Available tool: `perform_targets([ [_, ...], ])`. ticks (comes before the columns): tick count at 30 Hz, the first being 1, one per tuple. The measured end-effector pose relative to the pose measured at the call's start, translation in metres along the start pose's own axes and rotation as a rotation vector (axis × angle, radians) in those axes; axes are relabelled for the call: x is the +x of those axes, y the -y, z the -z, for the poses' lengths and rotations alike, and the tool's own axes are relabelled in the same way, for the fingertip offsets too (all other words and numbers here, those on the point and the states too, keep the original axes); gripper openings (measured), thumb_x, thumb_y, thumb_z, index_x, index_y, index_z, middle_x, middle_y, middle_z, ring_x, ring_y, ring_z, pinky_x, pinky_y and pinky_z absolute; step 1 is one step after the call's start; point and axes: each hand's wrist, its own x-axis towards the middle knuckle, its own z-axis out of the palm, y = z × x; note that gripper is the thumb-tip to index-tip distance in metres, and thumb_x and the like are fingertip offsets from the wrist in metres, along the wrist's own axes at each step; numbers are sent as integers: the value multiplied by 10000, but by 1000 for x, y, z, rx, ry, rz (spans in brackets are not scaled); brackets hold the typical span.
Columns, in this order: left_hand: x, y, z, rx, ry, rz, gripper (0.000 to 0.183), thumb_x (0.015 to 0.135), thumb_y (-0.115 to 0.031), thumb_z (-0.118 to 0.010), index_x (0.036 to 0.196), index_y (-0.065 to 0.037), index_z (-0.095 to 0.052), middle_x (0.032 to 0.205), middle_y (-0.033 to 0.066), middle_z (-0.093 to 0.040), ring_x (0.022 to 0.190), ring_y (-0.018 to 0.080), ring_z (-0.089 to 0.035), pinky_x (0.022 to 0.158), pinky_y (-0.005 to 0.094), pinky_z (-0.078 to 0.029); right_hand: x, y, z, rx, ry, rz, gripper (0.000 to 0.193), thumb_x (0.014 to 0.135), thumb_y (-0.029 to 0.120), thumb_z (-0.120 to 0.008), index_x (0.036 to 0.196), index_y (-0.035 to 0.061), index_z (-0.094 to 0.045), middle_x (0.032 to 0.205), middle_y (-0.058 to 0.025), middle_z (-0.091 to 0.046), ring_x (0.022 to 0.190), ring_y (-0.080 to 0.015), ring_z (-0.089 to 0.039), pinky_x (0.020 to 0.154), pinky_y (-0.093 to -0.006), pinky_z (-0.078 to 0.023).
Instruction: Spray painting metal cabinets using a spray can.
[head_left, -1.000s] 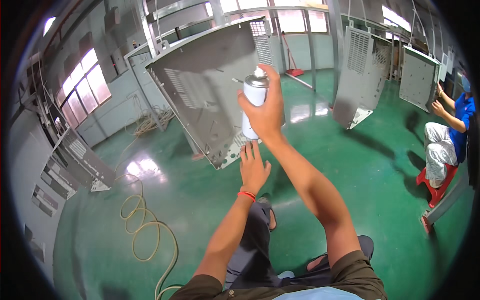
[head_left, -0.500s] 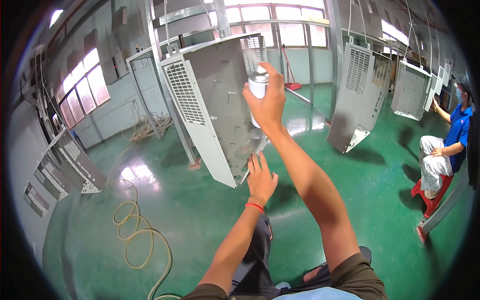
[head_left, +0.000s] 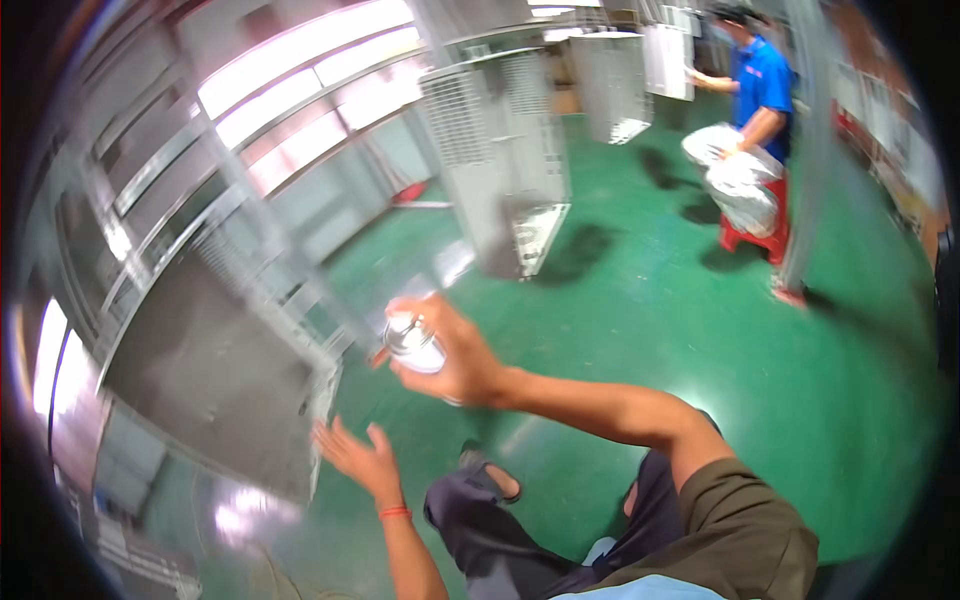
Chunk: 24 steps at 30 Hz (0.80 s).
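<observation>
My right hand (head_left: 460, 355) is wrapped around a white spray can (head_left: 415, 350) with a silvery top, held upright in front of me, with a finger at its top. Below and to the left, my left hand (head_left: 362, 462) is open, fingers apart, with a red band at the wrist. Its fingertips are close to the edge of a large grey sheet-metal housing (head_left: 210, 370); blur hides whether they touch it. The housing looks tilted at the left, with a slotted grille along its far side.
Another grey vented housing (head_left: 495, 160) hangs ahead, with smaller panels (head_left: 612, 85) beyond. A person in a blue shirt (head_left: 762, 85) sits on a red stool (head_left: 755, 235) by a metal post (head_left: 808, 170). A red dustpan (head_left: 410, 192) lies near the wall on the green floor (head_left: 620, 320).
My view has swung right and is blurred. My right hand and the spray can are now away from the housing's inside; my left hand has opened beside its edge.
</observation>
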Motion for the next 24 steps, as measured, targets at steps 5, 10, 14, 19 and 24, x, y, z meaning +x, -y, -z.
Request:
perform_targets([
  [5,2,-59,-61,-626,190,-3,381,994,-51,-648,1370,-5,-603,1323,161,-629,1222,320,-597,939,431,-506,-65,-3,83,-77,17,-301,718,864,71,-818,1511,153,-517,1289,-122,-617,1047,-309,-690,961,-428,-565],
  [10,12,-125,-132,-750,600,-197,332,986,-65,-669,1314,-32,-629,1124,145,-675,1085,338,-647,926,463,-524,-99,-4,150,-41,-162,-618,732,873,112,-817,1524,172,-488,1336,-135,-618,1101,-245,-671,981,-416,-562],
  [14,-9,-160,-205,-646,926,-469,358,988,-86,-678,1335,-26,-616,1124,210,-702,1103,406,-659,953,498,-527,-116,-9,194,-110,-287,-773,767,869,181,-827,1539,181,-454,1353,-107,-601,1178,-245,-642,1012,-413,-539],
  [19,-86,-80,-324,-669,1395,-688,360,965,-129,-721,1302,-38,-632,1047,199,-777,977,399,-746,861,449,-571,-135,-70,181,3,-442,-834,802,850,150,-811,1542,154,-406,1405,-110,-501,1302,-256,-522,1126,-381,-438],
  [24,-107,-101,-359,-484,1742,-1146,467,1014,-318,-738,1358,-10,-676,1076,250,-775,955,379,-737,848,469,-569,-136,-51,208,313,-593,-969,791,878,103,-744,1549,239,-347,1033,-72,-546,840,-166,-564,713,-363,-501],
])
